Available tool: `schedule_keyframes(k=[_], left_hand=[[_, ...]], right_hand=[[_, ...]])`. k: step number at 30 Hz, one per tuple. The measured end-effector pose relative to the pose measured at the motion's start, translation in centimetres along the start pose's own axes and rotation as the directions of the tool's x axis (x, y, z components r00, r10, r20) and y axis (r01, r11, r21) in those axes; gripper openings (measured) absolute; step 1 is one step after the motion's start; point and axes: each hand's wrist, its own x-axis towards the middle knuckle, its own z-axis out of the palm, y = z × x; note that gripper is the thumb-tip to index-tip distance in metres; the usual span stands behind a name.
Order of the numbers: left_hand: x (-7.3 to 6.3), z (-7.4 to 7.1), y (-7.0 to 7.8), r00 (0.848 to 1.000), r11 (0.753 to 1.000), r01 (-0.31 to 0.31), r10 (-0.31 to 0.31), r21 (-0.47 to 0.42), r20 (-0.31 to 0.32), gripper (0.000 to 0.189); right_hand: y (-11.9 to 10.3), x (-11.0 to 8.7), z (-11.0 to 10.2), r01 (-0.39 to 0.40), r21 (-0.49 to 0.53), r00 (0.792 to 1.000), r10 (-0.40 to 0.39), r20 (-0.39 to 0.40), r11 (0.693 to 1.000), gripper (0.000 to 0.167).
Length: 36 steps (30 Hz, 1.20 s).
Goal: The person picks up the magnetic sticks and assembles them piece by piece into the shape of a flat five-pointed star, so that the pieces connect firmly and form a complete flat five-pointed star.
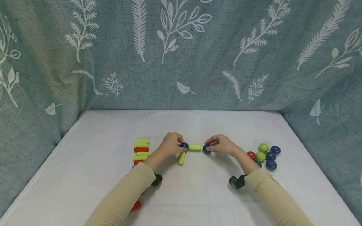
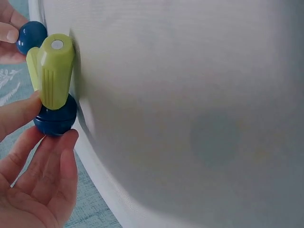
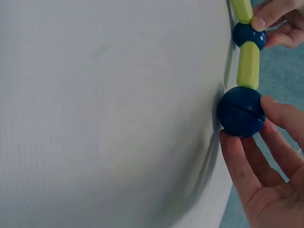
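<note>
Between thumb and fingers, my left hand [image 1: 171, 143] pinches a blue ball [image 2: 56, 118]. Two yellow-green rods meet that ball: one rod [image 1: 181, 158] points toward the front, and another rod [image 1: 194, 147] runs to the right. My right hand [image 1: 223, 144] pinches a second blue ball [image 3: 241, 112] at the right end of the sideways rod. In the right wrist view this ball sits right at the rod's tip. The front rod shows a round silvery disc on its free end in the left wrist view.
Left of the hands lies a column of yellow-green and red rods [image 1: 142, 145], partly hidden by the left arm. A red rod [image 1: 136, 206] lies nearer the front. Several loose balls [image 1: 271, 156], blue, green and red, sit beside the right forearm on the white-covered table [image 1: 99, 138].
</note>
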Motion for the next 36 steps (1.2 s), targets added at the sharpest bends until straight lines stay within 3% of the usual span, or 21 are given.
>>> schedule_keyframes(k=[13, 20, 25, 29, 36], left_hand=[[-0.1, 0.2, -0.1, 1.000, 1.000, -0.010, 0.010, -0.003, -0.029, 0.015], [-0.8, 0.3, 0.5, 0.997, 0.998, -0.003, 0.007, 0.063, -0.070, 0.019], [-1.6, 0.0, 0.8, 1.000, 0.996, 0.016, -0.015, 0.085, -0.017, 0.026], [-2.2, -0.1, 0.9, 0.999, 0.995, 0.015, -0.019, 0.097, 0.048, 0.028], [-2.9, 0.2, 1.3, 0.996, 0.992, 0.002, -0.013, 0.123, 0.084, 0.034]], right_hand=[[0.0, 0.2, 0.4, -0.038, 0.025, 0.999, 0.039, -0.021, 0.999, 0.028], [-0.1, -0.4, 0.0, -0.038, 0.031, 0.996, 0.040, -0.079, 0.999, 0.034], [-0.2, -1.2, -0.2, 0.002, 0.019, 0.997, -0.001, -0.078, 1.000, 0.034], [-0.1, -1.7, 0.0, 0.043, 0.021, 0.999, -0.042, -0.033, 0.999, 0.033], [-0.2, -1.9, 1.0, 0.139, 0.042, 0.987, -0.142, 0.073, 0.989, 0.035]])
